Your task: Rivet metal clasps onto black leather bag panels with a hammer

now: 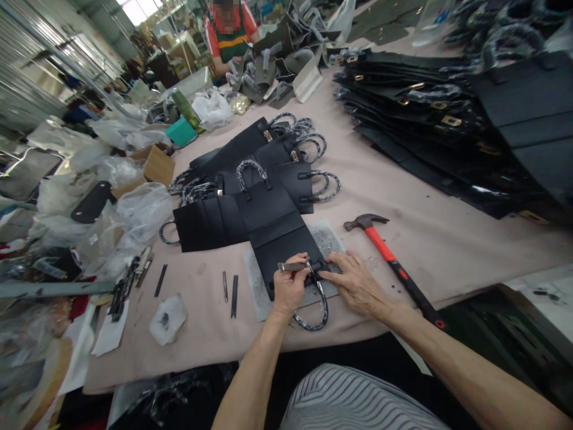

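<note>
A black bag panel lies on a grey mat at the near edge of the table. Its wrapped handle loops toward me over the edge. My left hand is closed around a small metal tool and holds it against the strap at the panel's near end. Beside it, my right hand presses flat on the panel and mat with fingers spread.
A red-handled hammer lies just right of my right hand. Small punches and plastic bags sit to the left. More black bag panels lie beyond, with a tall stack at right. Another person works at the far end.
</note>
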The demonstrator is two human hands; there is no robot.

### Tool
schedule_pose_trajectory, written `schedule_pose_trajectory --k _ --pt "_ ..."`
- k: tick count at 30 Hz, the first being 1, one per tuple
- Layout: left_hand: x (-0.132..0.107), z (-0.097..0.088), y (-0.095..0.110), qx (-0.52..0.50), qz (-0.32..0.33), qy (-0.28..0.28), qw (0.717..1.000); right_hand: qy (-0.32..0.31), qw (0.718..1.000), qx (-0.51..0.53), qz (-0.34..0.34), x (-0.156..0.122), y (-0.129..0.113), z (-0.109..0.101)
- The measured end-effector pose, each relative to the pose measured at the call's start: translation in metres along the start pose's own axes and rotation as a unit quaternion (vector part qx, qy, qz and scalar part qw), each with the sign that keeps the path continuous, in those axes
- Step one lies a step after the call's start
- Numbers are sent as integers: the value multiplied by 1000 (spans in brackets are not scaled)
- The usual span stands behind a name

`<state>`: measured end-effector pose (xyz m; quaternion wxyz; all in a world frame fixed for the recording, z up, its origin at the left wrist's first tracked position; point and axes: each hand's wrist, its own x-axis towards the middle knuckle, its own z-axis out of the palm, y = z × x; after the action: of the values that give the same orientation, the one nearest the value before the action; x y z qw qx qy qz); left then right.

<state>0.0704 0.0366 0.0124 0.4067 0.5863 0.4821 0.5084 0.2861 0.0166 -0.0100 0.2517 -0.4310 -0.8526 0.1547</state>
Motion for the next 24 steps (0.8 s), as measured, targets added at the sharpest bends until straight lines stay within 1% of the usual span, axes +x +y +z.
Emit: schedule_pose_trajectory --k 3,8,11,14,20,24 --pt "0 -1 -1 -5 -13 -5 1000 -17 1000 -11 9 2 -2 -3" --pt "1 -2 -3 -47 -55 6 997 -30 999 -5 20 4 -2 -4" --pt "1 -2 -3 -46 -58 -3 997 -34 999 -1 25 4 -2 -4" --pt "1 -2 -2 -30 -47 -6 998 -35 999 0 30 5 -3 -3" --pt "1 -1 -1 10 5 -29 1000 -32 999 0 27 6 -2 -5" --pt "2 -1 0 21 12 -32 999 -34 999 -2 16 2 0 -4"
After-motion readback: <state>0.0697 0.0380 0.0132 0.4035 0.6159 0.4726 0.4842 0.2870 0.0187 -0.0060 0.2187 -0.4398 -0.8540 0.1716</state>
